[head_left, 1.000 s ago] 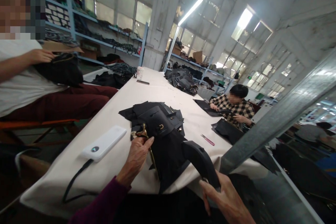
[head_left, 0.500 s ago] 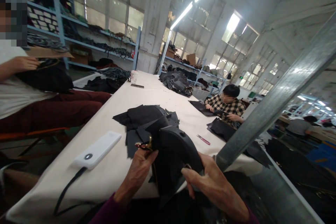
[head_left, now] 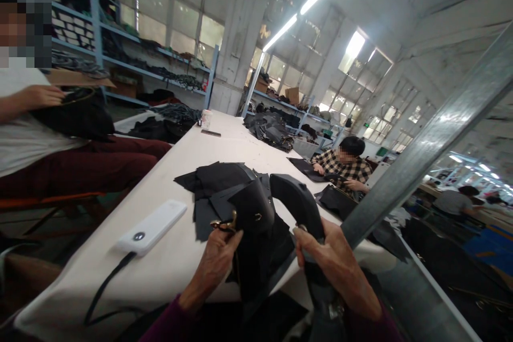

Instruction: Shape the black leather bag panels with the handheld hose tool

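My left hand (head_left: 219,256) is closed in a pinch on a black piece (head_left: 252,256) near its brass-coloured hardware (head_left: 230,223). A small metal fitting also shows on the upper part of that piece. To the right, my right hand (head_left: 334,256) grips a curved black strip (head_left: 295,197), thumb on its inner edge. The strip arches up and left, and its lower end hangs below the hand. Behind both hands, a stack of flat black pieces (head_left: 208,187) lies on the white table (head_left: 160,187).
A white power bank (head_left: 154,227) with a black cable lies at the left. A slanted metal post (head_left: 425,171) stands at the right. A seated person (head_left: 36,139) is at the left, another in a checked shirt (head_left: 340,165) across the table. Dark pieces (head_left: 270,128) are heaped farther back.
My right hand has moved right and slightly up with the curved strip. A gap now shows between the strip and the piece at my left hand, uncovering its metal fitting.
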